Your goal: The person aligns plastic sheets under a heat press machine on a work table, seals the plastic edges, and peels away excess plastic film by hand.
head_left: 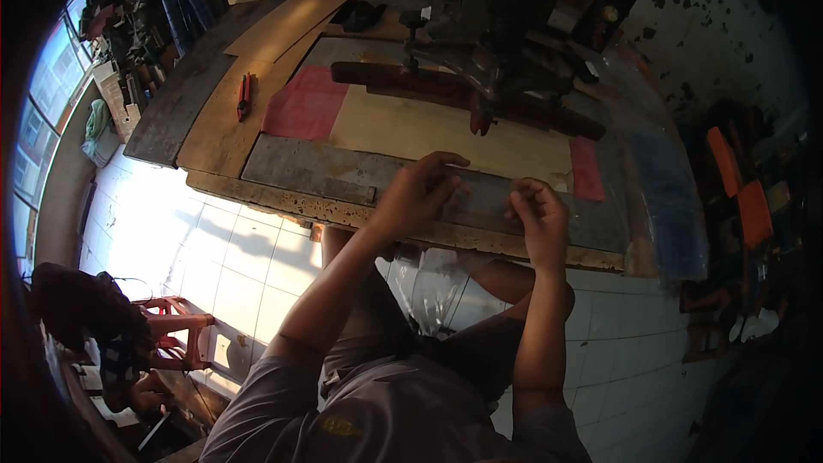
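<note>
Pale sheet [377, 124] flat on surface [171, 116], between pink patches [304, 103], near both hands. Left hand [414, 195]: fingers loosely curled, narrow gap. Right hand [542, 216]: fingertips near thumb. Can't tell whether either pinches anything. Sheet probably light, thin, bendy, crease-prone; best taken by near-edge corners.

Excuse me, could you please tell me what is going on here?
A seated person has the left hand and right hand apart near the front edge of a table, fingers partly curled; whether they hold anything thin or clear cannot be told. Beyond the hands, a long dark red bar extends over a cream sheet, with pink pieces at its ends. A small red tool lies farther left.
</note>
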Demonstrator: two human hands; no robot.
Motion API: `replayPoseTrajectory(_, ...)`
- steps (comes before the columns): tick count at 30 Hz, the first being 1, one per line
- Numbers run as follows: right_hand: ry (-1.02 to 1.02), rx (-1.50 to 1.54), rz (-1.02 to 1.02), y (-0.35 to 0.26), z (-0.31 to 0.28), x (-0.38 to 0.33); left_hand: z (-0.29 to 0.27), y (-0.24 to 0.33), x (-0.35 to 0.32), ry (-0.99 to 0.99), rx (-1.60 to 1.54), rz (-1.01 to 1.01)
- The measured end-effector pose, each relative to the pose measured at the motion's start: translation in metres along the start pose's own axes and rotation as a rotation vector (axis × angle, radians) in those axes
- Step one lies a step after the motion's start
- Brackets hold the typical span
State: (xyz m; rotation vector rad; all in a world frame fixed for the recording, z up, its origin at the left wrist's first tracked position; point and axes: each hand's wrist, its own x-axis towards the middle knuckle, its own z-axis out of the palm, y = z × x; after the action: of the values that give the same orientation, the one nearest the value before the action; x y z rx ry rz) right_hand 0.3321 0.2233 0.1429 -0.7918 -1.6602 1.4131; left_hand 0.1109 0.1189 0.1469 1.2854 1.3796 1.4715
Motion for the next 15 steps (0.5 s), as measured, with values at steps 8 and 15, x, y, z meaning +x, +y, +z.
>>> replayPoseTrajectory(8,-0.018,0.021,0.026,0.0,-0.011,0.004,0.002,0.003,0.0,0.0,0.036,-0.018)
replayPoseTrajectory(15,-0.011,0.033,0.062,-0.006,-0.009,0.007,0.003,0.013,0.0,0.028,-0.01,-0.156)
